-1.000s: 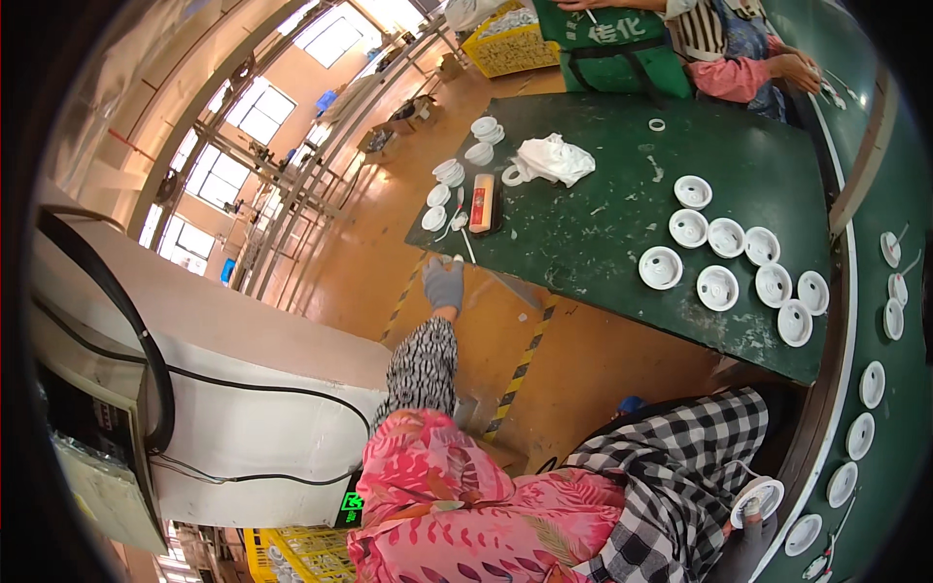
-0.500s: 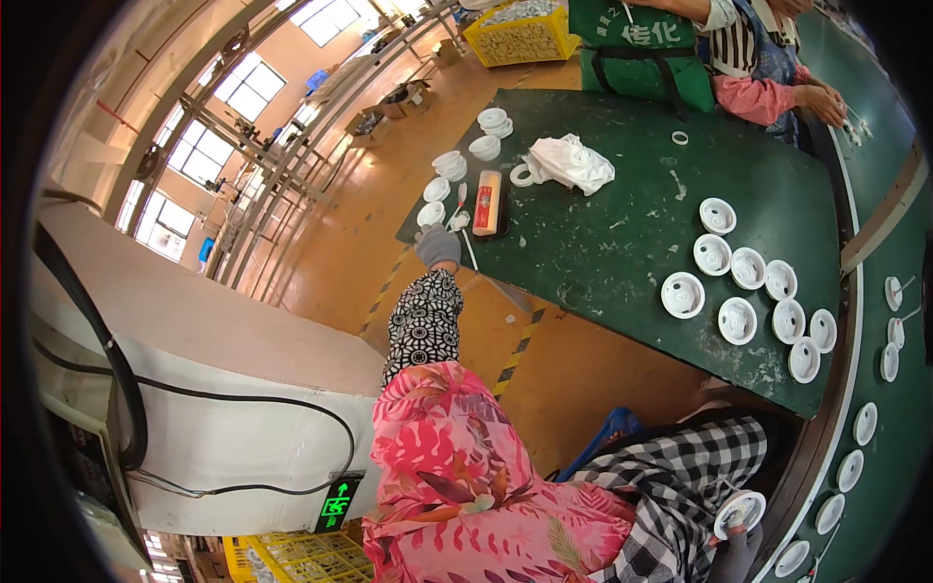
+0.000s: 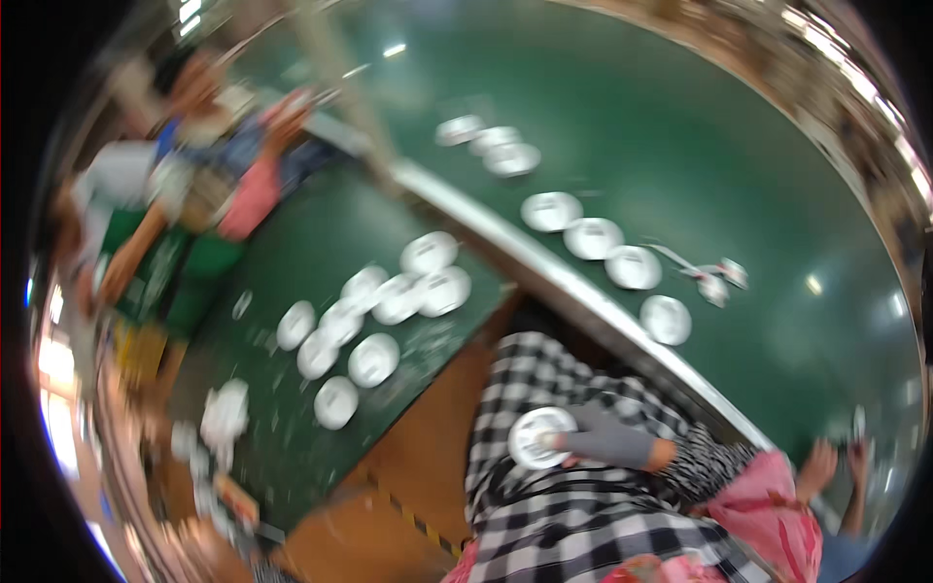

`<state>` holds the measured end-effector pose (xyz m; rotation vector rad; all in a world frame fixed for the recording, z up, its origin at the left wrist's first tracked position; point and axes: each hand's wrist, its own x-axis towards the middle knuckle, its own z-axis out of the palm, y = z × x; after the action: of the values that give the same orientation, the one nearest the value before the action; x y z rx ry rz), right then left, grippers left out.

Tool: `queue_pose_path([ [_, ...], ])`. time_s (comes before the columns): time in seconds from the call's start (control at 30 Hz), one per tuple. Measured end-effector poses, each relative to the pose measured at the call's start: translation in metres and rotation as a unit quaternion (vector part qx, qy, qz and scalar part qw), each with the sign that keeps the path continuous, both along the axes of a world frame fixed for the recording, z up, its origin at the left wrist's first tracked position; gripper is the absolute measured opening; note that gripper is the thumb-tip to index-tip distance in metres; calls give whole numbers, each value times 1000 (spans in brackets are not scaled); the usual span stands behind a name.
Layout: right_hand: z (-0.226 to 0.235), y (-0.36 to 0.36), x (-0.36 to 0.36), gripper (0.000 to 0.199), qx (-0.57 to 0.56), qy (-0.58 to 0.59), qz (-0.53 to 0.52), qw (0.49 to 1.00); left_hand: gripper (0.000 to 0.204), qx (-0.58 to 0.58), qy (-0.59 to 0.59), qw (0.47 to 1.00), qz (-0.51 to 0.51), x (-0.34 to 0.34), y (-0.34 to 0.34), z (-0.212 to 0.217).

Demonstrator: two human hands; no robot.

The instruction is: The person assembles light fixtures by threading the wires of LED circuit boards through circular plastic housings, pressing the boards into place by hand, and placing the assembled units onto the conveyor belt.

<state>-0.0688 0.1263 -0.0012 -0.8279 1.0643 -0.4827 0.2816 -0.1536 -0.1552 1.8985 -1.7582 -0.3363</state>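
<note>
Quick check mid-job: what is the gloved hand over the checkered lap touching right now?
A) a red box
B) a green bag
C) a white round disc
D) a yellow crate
C: the grey-gloved hand rests its fingertips on a white round disc lying on the black-and-white checkered lap. The blur hides which hand it is.

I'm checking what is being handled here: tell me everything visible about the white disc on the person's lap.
The white disc is small, round and flat, with a raised rim and a paler centre; its material is unclear in the motion blur. It lies face up against the checked black-and-white fabric of the lap. A grey-gloved hand grips its right edge. Which hand it is cannot be told.
</note>
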Motion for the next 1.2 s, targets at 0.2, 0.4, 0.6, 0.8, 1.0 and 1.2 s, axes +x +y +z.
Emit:
queue_pose_path([
  [0.2,-2,31,-18,44,-70,-36,-49,996,26,-22,159,967,-199,-104,33,62],
  [0.4,-1,37,-25,43,-68,-39,-37,996,25,-29,273,941,-200,-23,122,176],
  [0.6,-34,46,-31,38,-18,-127,-103,986,24,-26,377,907,-185,-21,193,305],
  [0.8,-65,74,-35,46,-91,-106,-200,970,23,473,203,644,-566,-389,201,250],
  [1.0,-83,107,-63,46,-49,-74,-351,932,24,514,43,517,-683,-593,284,157],
  [1.2,-49,159,-118,41,-57,-58,-592,802,46,212,76,552,-802,-536,254,219],
])
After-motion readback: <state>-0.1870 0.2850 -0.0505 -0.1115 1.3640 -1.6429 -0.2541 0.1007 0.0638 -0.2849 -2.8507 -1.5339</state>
